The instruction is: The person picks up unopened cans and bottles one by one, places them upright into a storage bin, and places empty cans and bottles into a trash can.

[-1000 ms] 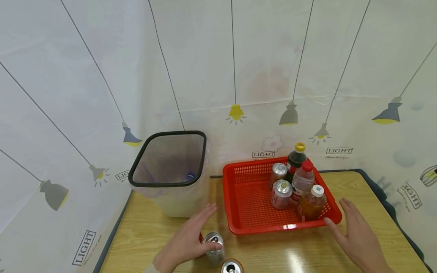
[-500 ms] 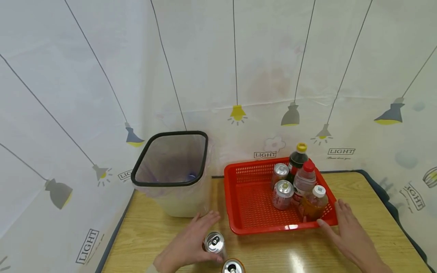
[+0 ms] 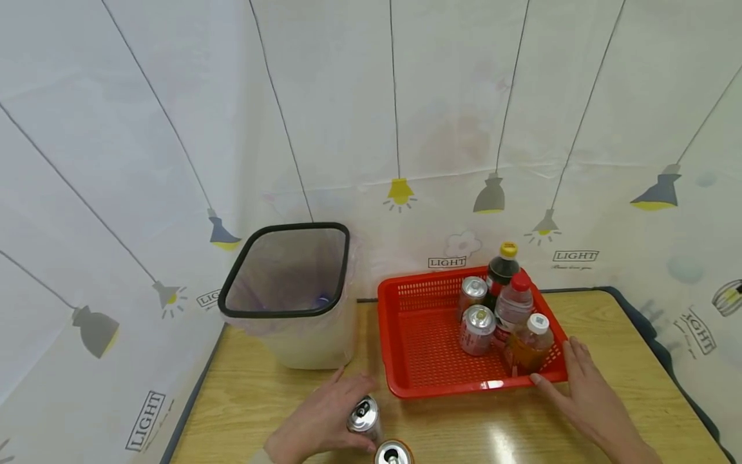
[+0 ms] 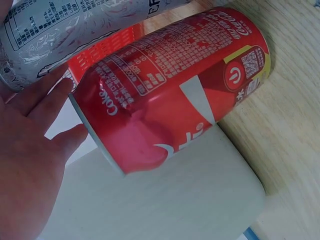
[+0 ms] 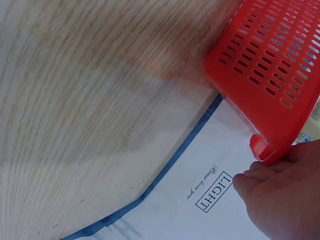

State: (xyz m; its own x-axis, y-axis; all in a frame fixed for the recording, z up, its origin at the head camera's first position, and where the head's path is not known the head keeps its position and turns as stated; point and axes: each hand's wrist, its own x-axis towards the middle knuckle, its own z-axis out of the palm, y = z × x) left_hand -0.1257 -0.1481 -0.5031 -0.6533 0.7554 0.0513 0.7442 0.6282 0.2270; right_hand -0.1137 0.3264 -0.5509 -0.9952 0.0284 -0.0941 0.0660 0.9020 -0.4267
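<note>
Holding silver can (image 3: 364, 419), six o'clock: our left hand (image 3: 321, 417); our right hand (image 3: 591, 405) gripped red basket (image 3: 426, 351), four o'clock, presumably steadying it.

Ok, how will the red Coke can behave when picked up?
The red Coke can would probably crumple further if squeezed hard, since its wall looks dented. Its glossy surface may slip, and its round body might roll if tipped.

The left hand (image 3: 321, 420), with a pale sleeve cuff (image 3: 262, 457) at its wrist, is arched with fingers (image 3: 355, 385) and thumb (image 3: 356, 443) curved in a grip, while the right hand (image 3: 594, 401), well apart, slants forward and inward, its thumb and fingers likewise gripping.
</note>
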